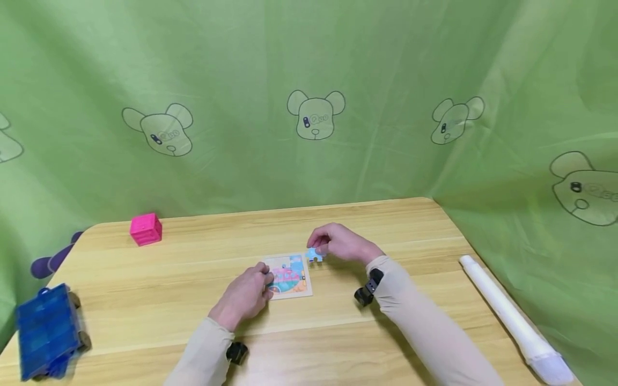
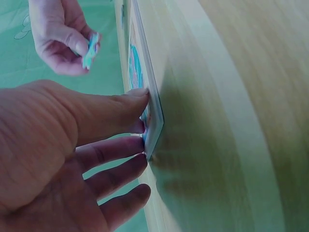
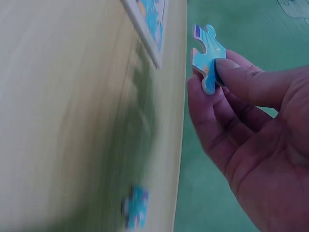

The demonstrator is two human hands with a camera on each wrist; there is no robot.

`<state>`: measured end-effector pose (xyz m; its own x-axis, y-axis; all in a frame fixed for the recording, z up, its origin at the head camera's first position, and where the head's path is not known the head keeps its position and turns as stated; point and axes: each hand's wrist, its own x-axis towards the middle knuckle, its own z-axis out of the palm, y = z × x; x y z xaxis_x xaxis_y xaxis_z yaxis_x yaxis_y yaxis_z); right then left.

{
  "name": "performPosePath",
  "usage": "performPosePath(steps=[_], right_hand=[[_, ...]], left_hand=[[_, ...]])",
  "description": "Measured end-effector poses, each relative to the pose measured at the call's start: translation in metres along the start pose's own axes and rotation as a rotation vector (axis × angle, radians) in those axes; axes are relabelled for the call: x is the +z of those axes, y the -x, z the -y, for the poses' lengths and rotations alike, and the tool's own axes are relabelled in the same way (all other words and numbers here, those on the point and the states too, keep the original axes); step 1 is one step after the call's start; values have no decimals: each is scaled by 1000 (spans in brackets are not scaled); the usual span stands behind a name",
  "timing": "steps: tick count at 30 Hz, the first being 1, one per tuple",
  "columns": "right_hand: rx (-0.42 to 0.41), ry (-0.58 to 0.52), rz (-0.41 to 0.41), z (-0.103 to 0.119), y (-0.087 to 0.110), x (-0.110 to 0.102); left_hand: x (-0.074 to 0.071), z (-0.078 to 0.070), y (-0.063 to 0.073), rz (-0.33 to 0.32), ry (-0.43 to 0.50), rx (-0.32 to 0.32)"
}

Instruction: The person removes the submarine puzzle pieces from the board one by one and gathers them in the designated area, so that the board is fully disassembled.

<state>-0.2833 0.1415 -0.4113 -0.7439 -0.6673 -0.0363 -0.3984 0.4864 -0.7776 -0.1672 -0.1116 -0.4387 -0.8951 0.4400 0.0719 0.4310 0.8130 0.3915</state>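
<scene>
A square jigsaw board [image 1: 308, 289] with a pale frame and a colourful picture lies flat on the table. At its left side is my left hand [image 1: 246, 292], thumb [image 2: 137, 94] resting on the frame near a corner and fingers reaching along the edge. Just above the board's right side, my right hand [image 1: 340, 244] pinches a light-blue puzzle piece [image 3: 208, 58] between thumb and fingers. The piece is held up off the table, tilted in the right wrist view. A second blue puzzle piece [image 3: 137, 208] lies on the wood below the right hand, blurred.
A pink cube [image 1: 146, 229] stands at the back left of the wooden table [image 1: 338, 343]. A blue wheeled toy [image 1: 50, 332] sits at the left edge. Along the right edge lies a long white roll [image 1: 512, 316]. Green curtain [image 1: 251, 64] hangs behind and on both sides.
</scene>
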Motion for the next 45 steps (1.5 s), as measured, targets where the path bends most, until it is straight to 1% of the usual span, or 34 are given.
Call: performPosePath(steps=[2, 5, 9, 15, 20, 25, 29, 33, 37, 42, 45], right_hand=[[18, -2, -5, -3, 7, -6], [41, 10, -18, -7, 17, -15], [51, 24, -45, -19, 31, -30], [103, 6, -74, -45, 53, -55], [154, 43, -96, -67, 64, -67], [175, 67, -85, -80, 67, -72], [177, 92, -79, -86, 66, -73], [171, 111, -84, -88, 66, -74], [167, 102, -85, -88, 67, -74], [173, 91, -90, -88, 69, -74], [148, 79, -89, -90, 69, -74]], left_hand=[[0, 0, 0, 4, 9, -6], [0, -1, 1, 9, -2, -11], [0, -2, 1, 13, -8, -11], [0, -2, 0, 14, -15, -8], [0, -1, 0, 17, -22, -5], [1, 0, -1, 12, -15, 12], [1, 1, -1, 7, -20, 25], [1, 1, -2, 5, -20, 21], [0, 0, -2, 11, -22, 10], [-1, -1, -1, 12, -27, 11], [-1, -1, -2, 13, -27, 13]])
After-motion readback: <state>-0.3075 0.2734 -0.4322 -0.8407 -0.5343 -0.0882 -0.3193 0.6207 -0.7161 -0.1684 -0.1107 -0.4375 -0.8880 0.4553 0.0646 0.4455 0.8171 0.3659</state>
